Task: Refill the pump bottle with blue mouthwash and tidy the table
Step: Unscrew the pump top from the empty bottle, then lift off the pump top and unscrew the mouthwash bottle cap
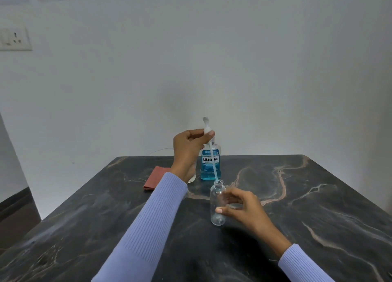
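Note:
A clear, empty pump bottle (217, 203) stands upright on the dark marble table (297, 207), and my right hand (241, 207) grips its body. My left hand (188, 148) holds the white pump head (207, 131) raised above the bottle. The pump's long dip tube (213, 165) slants down, and its lower end sits in the bottle's open neck. Behind them stands a mouthwash bottle (210, 163) holding blue liquid, partly hidden by my left hand and the tube.
A folded reddish cloth (154, 176) lies on the table to the left of the mouthwash bottle. Something pale (191, 179) shows under my left wrist. A white wall rises right behind the table's far edge.

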A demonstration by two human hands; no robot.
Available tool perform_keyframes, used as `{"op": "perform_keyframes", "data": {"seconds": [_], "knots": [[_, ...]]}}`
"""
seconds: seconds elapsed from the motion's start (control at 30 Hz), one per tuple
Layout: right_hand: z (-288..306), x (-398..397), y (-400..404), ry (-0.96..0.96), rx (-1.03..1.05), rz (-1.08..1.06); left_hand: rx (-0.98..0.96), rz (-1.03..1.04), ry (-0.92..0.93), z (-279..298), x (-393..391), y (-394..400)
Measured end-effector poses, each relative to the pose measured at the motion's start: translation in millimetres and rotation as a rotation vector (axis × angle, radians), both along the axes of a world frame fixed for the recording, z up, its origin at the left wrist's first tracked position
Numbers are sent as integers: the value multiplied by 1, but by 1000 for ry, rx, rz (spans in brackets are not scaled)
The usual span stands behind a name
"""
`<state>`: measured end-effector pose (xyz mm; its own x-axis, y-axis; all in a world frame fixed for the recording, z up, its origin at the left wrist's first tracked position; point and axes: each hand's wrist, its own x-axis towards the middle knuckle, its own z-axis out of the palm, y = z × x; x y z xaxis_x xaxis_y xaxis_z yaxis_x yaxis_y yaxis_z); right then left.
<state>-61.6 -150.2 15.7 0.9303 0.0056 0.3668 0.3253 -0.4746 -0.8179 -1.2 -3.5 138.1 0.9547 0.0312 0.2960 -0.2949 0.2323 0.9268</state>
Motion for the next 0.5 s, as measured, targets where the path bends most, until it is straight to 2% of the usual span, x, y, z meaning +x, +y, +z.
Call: {"op": "perform_keyframes", "data": {"seconds": [0.2, 0.4, 0.5], "knots": [[0, 1, -2, 3, -14, -3, 62, -58, 157, -21, 10, 24], [-1, 0, 0, 22, -23, 14, 406, -83, 302, -92, 4, 54], [-4, 1, 1, 21, -15, 20, 496, -69, 308, -117, -1, 63]]}}
